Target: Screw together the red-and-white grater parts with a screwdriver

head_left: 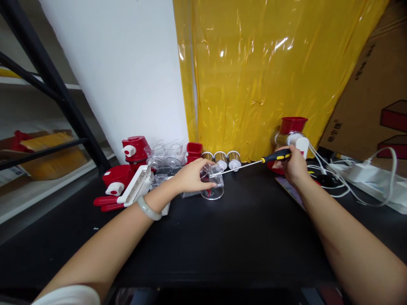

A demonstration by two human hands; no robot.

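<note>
My left hand (194, 174) is closed around a clear plastic housing (213, 191) with a round, flared end, low over the black table. In my right hand (294, 166) is a screwdriver (276, 156) with a black and yellow handle, its long shaft pointing left. The shaft's tip meets the housing by my left fingers; whether it sits on a screw is too small to tell. Just behind the housing stand several metal grater drums (220, 159) with white rims. A red hopper (193, 151) is beside them, partly behind my left hand.
Red and white machine bases (135, 149), white handles (136, 185) and more clear housings (167, 153) cluster at left. An assembled rotary grater (292, 133) stands at back right, near a phone-like screen (291, 191), white cables (341, 186) and a power strip (378, 190). Yellow sheeting (270, 76) hangs behind.
</note>
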